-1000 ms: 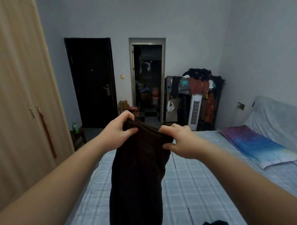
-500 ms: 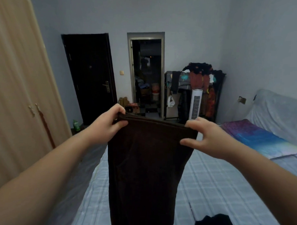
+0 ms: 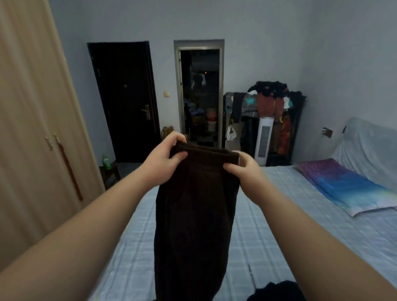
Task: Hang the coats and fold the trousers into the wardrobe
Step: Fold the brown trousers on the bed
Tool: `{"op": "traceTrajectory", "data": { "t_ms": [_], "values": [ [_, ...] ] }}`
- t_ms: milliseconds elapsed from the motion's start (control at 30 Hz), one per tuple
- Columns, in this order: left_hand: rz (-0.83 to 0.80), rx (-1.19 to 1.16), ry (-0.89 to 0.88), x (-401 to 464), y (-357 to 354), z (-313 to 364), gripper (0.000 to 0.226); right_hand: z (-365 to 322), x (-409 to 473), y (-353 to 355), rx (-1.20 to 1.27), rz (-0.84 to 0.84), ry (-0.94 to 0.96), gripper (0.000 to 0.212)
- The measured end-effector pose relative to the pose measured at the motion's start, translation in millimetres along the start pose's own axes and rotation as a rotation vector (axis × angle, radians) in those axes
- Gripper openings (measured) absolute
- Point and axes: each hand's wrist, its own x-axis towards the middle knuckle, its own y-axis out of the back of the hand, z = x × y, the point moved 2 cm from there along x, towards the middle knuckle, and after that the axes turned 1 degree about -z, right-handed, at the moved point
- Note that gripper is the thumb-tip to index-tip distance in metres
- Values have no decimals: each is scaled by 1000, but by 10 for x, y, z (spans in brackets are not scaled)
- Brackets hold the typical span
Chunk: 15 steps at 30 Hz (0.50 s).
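Dark brown trousers hang in front of me over the bed, held up by the waistband. My left hand pinches the waistband's left corner between thumb and fingers. At the right corner my right hand grips the band the same way. The trouser legs drop straight down out of the bottom of the view. The light wooden wardrobe stands at my left with its doors shut. Another dark garment lies on the bed at the bottom right.
The bed has a pale checked sheet and a purple-blue pillow. A small stool with a green bottle sits past the wardrobe. A dark door, an open doorway, a white tower fan and a loaded clothes rack line the far wall.
My hands spread the waistband wide half a second ago and have now come closer together again. The trousers hang narrower than in the previous frame.
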Motion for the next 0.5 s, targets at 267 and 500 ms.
{"op": "traceTrajectory", "data": {
  "t_ms": [267, 500],
  "values": [
    [228, 49, 36, -161, 173, 58, 35, -268, 26, -143, -186, 46, 186, 12],
    [416, 204, -25, -566, 601, 633, 6, -948, -488, -382, -177, 23, 452, 14]
  ]
}}
